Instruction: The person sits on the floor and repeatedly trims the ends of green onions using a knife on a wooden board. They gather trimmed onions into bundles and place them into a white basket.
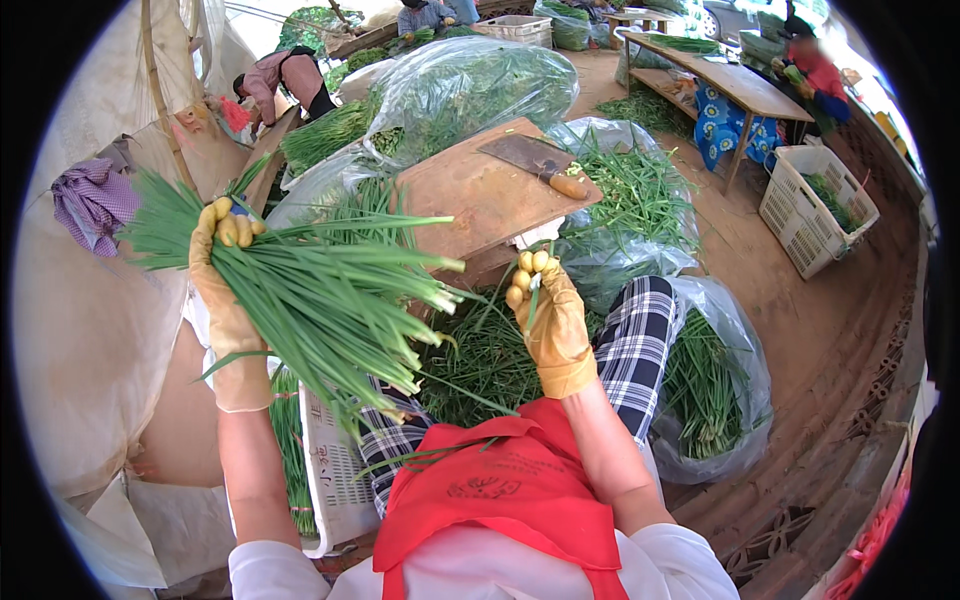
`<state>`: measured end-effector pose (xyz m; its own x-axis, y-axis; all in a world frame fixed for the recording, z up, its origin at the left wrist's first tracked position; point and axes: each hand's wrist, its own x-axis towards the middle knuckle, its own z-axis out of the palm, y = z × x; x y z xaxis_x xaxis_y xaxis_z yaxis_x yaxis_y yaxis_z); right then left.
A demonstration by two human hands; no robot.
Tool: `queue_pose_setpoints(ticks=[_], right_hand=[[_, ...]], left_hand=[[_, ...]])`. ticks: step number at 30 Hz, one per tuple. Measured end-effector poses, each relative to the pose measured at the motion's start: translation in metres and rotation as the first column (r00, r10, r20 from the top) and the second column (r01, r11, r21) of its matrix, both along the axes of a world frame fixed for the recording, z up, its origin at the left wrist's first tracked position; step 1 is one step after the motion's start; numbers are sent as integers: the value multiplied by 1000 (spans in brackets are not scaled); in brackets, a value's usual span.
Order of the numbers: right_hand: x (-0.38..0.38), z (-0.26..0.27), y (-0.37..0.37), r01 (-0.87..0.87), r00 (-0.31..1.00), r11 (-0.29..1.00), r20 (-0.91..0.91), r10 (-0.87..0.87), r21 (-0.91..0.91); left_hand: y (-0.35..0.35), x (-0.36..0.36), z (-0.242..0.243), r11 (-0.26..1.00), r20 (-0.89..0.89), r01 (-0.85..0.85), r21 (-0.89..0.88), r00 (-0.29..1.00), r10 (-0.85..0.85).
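Note:
My left hand (229, 277), in a yellow rubber glove, grips a thick bunch of Chinese chives (330, 281). The pale cut ends fan out to the right, and the leaf tips lie to the left. My right hand (556, 322), gloved alike, has its fingers curled over a few thin green blades (533, 309). A small whitish bit shows there too; what it is I cannot tell. Beyond the hands, a wooden board (465, 195) bears a cleaver (529, 157) with a wooden handle. Loose chive leaves (487, 360) lie heaped between my knees.
Plastic bags of chives (709, 382) stand right of my leg and beyond the board (622, 187). By my left arm is a white crate (337, 465) with bundled chives. Another crate (817, 210) stands near a wooden table (720, 75). Several people work farther off.

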<state>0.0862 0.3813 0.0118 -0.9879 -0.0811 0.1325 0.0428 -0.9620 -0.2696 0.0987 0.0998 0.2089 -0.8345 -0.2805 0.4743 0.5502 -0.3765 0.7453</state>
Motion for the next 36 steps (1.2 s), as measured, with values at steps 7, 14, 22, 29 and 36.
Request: queue_pose_setpoints(ticks=[7, 14, 22, 29, 36], right_hand=[[33, 42, -12, -66, 979, 847, -131, 158, 527], [16, 9, -14, 75, 985, 965, -169, -33, 250], [9, 10, -4, 0, 955, 748, -223, 197, 664], [-13, -59, 5, -95, 987, 931, -85, 133, 353], [39, 24, -29, 92, 901, 382, -240, 361, 920]], left_hand=[[13, 0, 1, 998, 22, -63, 31, 998, 62], [-9, 2, -5, 991, 6, 134, -21, 991, -134], [-21, 1, -7, 976, -19, 213, -32, 977, -214], [-39, -1, -3, 992, -20, 123, -40, 992, -123], [-39, -1, -3, 988, 23, 128, -89, 992, -127]])
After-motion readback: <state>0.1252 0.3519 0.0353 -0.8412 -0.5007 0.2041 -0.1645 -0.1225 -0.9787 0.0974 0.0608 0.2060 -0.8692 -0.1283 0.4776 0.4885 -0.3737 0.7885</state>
